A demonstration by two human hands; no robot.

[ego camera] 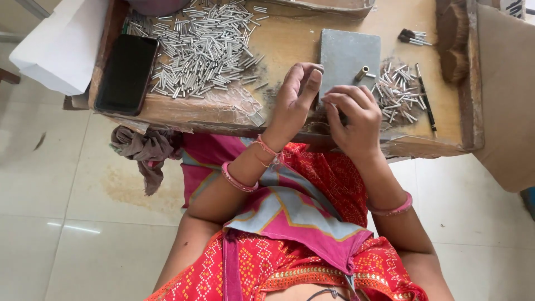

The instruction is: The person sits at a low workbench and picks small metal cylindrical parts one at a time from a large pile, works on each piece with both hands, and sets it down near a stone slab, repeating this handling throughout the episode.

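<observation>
My left hand hovers at the near edge of a low wooden table, fingers curled, thumb up against a grey metal block. My right hand is beside it, fingers pinched together; what they pinch is hidden. A short brass peg stands on the block just beyond my right fingers. A large heap of small silver metal tubes lies to the left. A smaller heap of tubes lies right of the block.
A black phone lies at the table's left end beside a white box. A thin black rod and a brown brush are at the right. A grey cloth hangs off the near edge. White tiled floor surrounds.
</observation>
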